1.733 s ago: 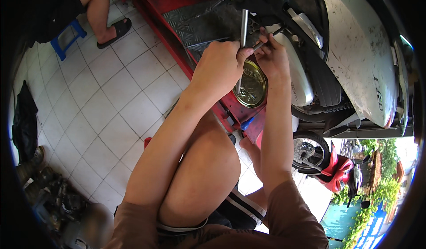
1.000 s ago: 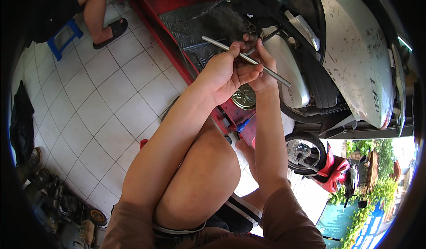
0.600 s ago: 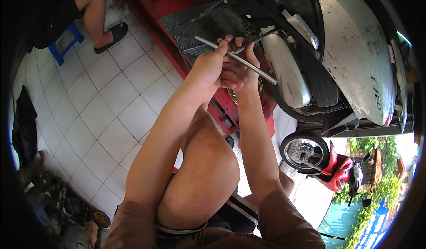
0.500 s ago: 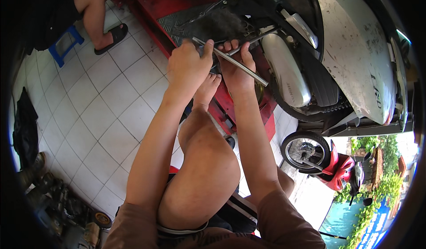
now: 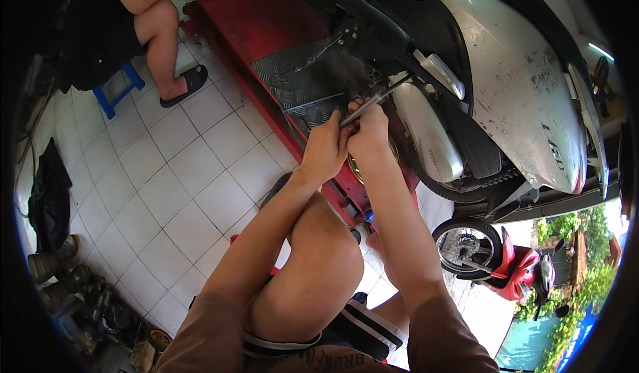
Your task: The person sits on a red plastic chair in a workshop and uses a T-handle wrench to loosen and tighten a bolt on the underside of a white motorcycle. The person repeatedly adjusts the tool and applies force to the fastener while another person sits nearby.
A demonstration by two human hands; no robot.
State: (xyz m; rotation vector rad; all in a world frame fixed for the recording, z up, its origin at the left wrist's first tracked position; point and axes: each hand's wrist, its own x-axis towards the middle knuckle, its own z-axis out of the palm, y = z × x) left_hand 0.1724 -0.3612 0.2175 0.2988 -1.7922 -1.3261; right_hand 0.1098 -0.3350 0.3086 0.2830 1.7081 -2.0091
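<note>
A silver metal rod (image 5: 377, 99) slants between my hands, its upper end reaching toward the motorbike's silver exhaust cover (image 5: 429, 133). My left hand (image 5: 326, 148) is closed round the rod's lower end. Right beside it, my right hand (image 5: 370, 133) has its fingers wrapped round the rod higher up. Both hands are close together over the edge of a red lift platform (image 5: 256, 20). Whether the rod's far end touches the bike, I cannot tell. Another thin rod (image 5: 314, 103) lies on the platform's ribbed metal plate, left of my hands.
A silver and black motorbike (image 5: 506, 60) stands on the lift at the right. Upper left, another person sits on a blue stool (image 5: 120, 90), a sandalled foot (image 5: 185, 85) on the tiles. Dark parts (image 5: 100, 306) pile up lower left. A red motorbike (image 5: 516, 263) is at the lower right.
My hands have come together and moved slightly right and down. The long bar that crossed between them is gone from that position; a rod now points up and right from both hands.
</note>
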